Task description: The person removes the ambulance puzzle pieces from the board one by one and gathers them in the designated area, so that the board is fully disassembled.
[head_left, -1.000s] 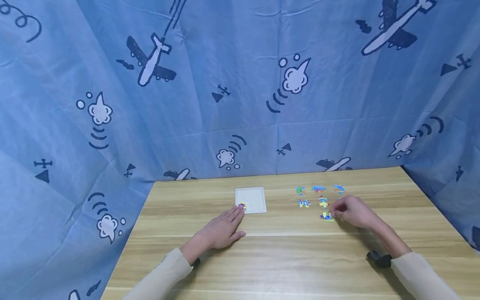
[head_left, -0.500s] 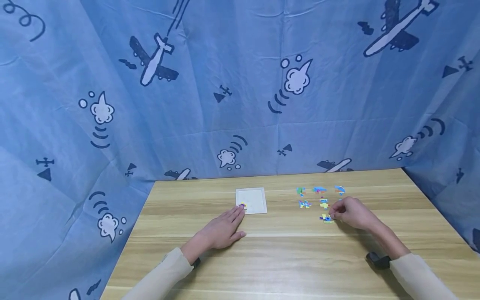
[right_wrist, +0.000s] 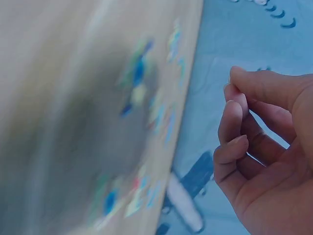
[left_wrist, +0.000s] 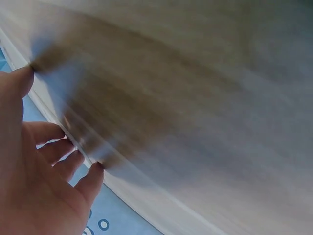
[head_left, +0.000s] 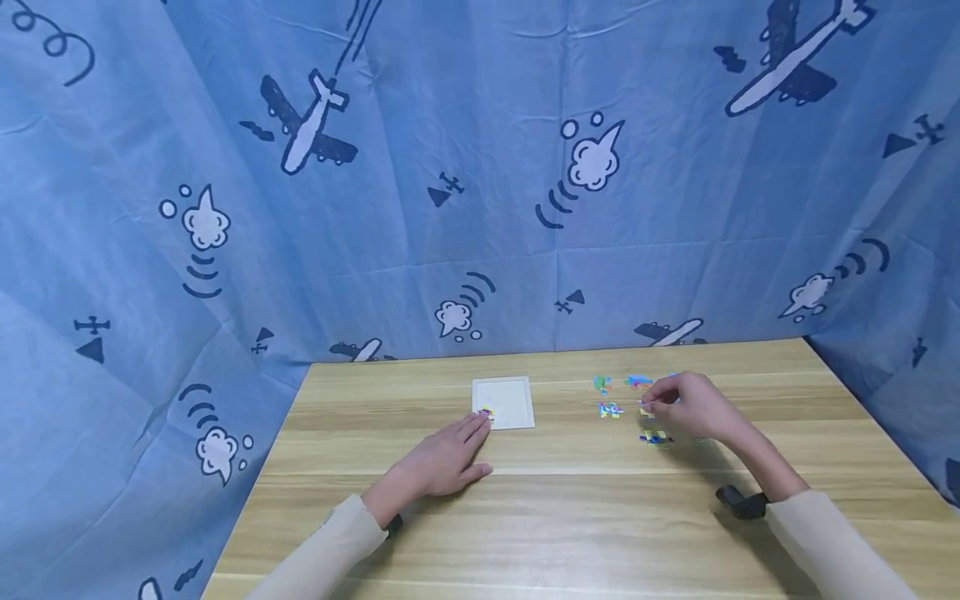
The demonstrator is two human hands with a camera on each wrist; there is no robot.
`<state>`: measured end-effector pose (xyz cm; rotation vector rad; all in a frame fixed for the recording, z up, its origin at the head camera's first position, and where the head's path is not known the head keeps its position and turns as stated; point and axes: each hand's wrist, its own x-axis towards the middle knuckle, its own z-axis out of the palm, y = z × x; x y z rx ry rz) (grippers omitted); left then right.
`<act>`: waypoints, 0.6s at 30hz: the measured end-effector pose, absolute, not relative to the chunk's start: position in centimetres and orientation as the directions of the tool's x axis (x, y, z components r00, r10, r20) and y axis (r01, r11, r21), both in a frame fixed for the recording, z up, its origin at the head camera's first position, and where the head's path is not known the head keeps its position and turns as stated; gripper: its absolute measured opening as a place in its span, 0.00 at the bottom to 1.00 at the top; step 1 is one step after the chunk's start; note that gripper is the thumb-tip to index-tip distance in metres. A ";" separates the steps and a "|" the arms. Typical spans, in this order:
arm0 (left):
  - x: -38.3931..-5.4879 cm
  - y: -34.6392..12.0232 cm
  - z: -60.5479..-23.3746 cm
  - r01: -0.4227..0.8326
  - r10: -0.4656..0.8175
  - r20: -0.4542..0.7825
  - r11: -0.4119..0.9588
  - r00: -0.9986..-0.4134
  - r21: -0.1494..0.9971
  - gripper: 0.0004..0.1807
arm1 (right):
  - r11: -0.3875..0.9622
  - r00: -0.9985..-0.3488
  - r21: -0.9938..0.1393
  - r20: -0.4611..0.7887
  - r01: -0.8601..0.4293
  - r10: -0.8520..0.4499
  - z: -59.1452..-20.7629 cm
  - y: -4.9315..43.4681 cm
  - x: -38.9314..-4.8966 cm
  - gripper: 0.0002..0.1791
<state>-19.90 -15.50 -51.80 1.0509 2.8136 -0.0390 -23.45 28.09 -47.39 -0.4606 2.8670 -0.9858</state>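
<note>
A white square puzzle tray (head_left: pixel 531 402) lies flat on the table. One small colourful jigsaw piece (head_left: pixel 487 410) sits in its near left corner. My left hand (head_left: pixel 444 460) rests there with straight fingers, fingertips on that corner. In the left wrist view the fingers lie spread against the tabletop. My right hand (head_left: pixel 693 406) hovers over the loose pieces at the right, fingers curled, thumb and index tip together. Under its fingertips a yellowish piece (head_left: pixel 647 413) is partly covered. The right wrist view shows nothing between the fingertips of the right hand (right_wrist: pixel 264 142).
Loose jigsaw pieces lie in rows on the wooden table (head_left: pixel 480 533): a green one (head_left: pixel 602 383), a blue-and-red one (head_left: pixel 639 381), a mixed one (head_left: pixel 610 410) and a blue-yellow one (head_left: pixel 655 437). A blue curtain (head_left: pixel 480 208) with planes hangs behind the table.
My right hand has moved from the near row's blue-yellow piece, left and away, to over the yellowish middle piece. The left hand has stayed on the tray corner.
</note>
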 end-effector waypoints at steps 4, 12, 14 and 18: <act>-20.3 -15.3 -51.4 0.661 0.660 -0.119 0.749 -0.742 0.034 0.40 | 0.717 -0.936 -0.623 0.076 -0.314 -0.343 -46.2 25.8 -24.4 0.05; -22.4 -14.8 -50.4 0.647 0.651 -0.020 0.757 -0.759 0.091 0.26 | 0.663 -0.904 -0.649 0.096 -0.374 -0.416 -45.1 19.7 -26.3 0.03; -23.2 -14.9 -50.0 0.640 0.643 0.011 0.761 -0.766 0.103 0.26 | 0.638 -0.888 -0.658 0.108 -0.401 -0.446 -45.1 17.9 -26.7 0.03; -24.8 -15.4 -49.9 0.602 0.603 0.037 0.789 -0.797 0.119 0.34 | 0.594 -0.853 -0.668 0.118 -0.448 -0.509 -45.7 14.5 -27.3 0.03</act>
